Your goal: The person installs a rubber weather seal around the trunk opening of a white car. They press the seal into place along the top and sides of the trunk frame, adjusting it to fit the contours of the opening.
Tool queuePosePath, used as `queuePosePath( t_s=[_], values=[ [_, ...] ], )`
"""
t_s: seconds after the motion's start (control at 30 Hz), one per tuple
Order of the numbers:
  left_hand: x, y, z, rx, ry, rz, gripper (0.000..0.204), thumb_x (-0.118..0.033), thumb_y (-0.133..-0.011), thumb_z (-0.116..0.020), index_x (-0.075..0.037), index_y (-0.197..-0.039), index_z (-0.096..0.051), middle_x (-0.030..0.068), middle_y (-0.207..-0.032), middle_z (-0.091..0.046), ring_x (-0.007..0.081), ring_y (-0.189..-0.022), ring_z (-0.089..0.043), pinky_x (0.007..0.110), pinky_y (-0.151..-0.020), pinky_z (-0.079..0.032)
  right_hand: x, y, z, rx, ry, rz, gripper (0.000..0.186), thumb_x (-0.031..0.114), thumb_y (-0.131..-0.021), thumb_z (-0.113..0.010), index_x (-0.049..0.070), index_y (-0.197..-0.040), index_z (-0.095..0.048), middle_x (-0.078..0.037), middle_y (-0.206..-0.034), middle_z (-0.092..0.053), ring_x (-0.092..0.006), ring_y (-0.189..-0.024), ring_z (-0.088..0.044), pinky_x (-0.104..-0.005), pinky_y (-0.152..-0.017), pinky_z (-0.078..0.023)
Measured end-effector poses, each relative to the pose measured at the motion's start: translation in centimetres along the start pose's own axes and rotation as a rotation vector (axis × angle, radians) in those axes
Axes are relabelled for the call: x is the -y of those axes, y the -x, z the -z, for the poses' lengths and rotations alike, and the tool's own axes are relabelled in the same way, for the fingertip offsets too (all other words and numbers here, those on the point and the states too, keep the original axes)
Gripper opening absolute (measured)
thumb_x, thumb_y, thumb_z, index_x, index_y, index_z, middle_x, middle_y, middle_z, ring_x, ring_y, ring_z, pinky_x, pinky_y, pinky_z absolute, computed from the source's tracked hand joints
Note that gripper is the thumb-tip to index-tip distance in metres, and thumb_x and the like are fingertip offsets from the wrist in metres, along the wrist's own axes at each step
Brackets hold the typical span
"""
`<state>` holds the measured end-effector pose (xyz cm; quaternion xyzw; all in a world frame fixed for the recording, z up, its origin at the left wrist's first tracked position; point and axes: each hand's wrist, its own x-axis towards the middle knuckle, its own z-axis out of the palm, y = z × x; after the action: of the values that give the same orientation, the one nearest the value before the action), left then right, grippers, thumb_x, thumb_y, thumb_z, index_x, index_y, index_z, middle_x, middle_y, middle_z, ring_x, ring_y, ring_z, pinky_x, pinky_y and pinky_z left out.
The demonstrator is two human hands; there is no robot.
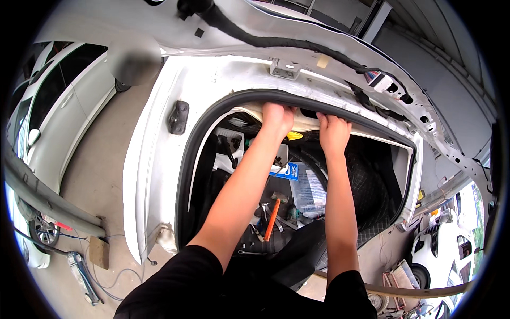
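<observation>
Both my arms reach forward to the top edge of a white car body opening (162, 127), edged by a black rubber seal (187, 175). Just under the seal, my left hand (278, 118) is closed at the edge of a cream trim panel (304, 123), its fingertips mostly hidden. My right hand (334, 132) is a short way to the right, with its fingers bent over the same edge and its thumb toward the seal. Between the two hands a dark gap shows above the trim. A yellow piece (294, 136) hangs just below my left hand.
Inside the opening lie an orange-handled tool (272, 219), several wrenches, a blue plate (289, 171), a clear plastic bag (309, 192) and white bins (229, 142). A raised panel with a black wiring harness (255, 40) hangs overhead. A floor jack (84, 279) stands at left; parked cars flank both sides.
</observation>
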<state>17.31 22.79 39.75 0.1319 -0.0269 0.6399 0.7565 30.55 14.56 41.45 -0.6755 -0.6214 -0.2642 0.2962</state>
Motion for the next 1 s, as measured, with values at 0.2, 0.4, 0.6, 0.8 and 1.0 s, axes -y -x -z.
queuePosePath(
  t_s=[0.2,0.4,0.6,0.8,1.0],
  values=[
    [0.0,0.1,-0.1,-0.027,0.020,-0.050,0.016,-0.022,-0.091,-0.049,-0.010,-0.098,-0.053,0.0040,-0.090,-0.058,0.0183,-0.080,-0.052,0.036,-0.068,-0.043,4.1,4.3,1.3,-0.119,-0.224,0.172,0.024,0.023,-0.080,-0.065,0.001,-0.091,-0.060,-0.016,-0.097,-0.060,-0.0334,-0.097,-0.055,-0.0462,-0.093,-0.036],
    [-0.2,-0.1,-0.4,-0.022,0.056,-0.054,0.014,-0.021,-0.091,-0.047,-0.011,-0.099,-0.053,0.0037,-0.091,-0.057,0.0182,-0.080,-0.052,0.033,-0.067,-0.043,0.7,1.4,0.4,-0.121,-0.019,0.052,0.029,0.030,-0.083,-0.061,0.001,-0.089,-0.064,-0.016,-0.089,-0.061,-0.0341,-0.092,-0.055,-0.0500,-0.091,-0.037],
    [-0.1,0.0,-0.1,-0.008,0.076,-0.005,0.014,-0.023,-0.092,-0.048,-0.013,-0.101,-0.053,0.0021,-0.093,-0.057,0.0173,-0.082,-0.052,0.033,-0.068,-0.043,1.6,2.9,0.1,-0.153,-0.099,0.042,0.037,0.035,-0.082,-0.063,-0.003,-0.083,-0.063,-0.014,-0.092,-0.061,-0.0335,-0.093,-0.056,-0.0502,-0.096,-0.033],
    [-0.3,-0.7,0.8,0.034,0.037,-0.011,0.017,-0.023,-0.092,-0.048,-0.011,-0.103,-0.053,0.0057,-0.095,-0.058,0.0185,-0.084,-0.053,0.035,-0.069,-0.045,4.6,4.0,2.3,-0.182,-0.084,0.206,0.021,0.025,-0.081,-0.064,0.004,-0.085,-0.062,-0.007,-0.094,-0.060,-0.0274,-0.100,-0.054,-0.0489,-0.096,-0.032],
    [-0.2,-0.1,0.5,0.043,0.046,0.016,0.016,-0.022,-0.092,-0.047,-0.010,-0.102,-0.053,0.0055,-0.094,-0.057,0.0178,-0.082,-0.052,0.034,-0.071,-0.044,1.4,1.6,1.6,-0.088,-0.193,0.137,0.022,0.024,-0.082,-0.064,0.002,-0.078,-0.063,-0.011,-0.081,-0.062,-0.0313,-0.081,-0.056,-0.0431,-0.085,-0.039]
  ],
)
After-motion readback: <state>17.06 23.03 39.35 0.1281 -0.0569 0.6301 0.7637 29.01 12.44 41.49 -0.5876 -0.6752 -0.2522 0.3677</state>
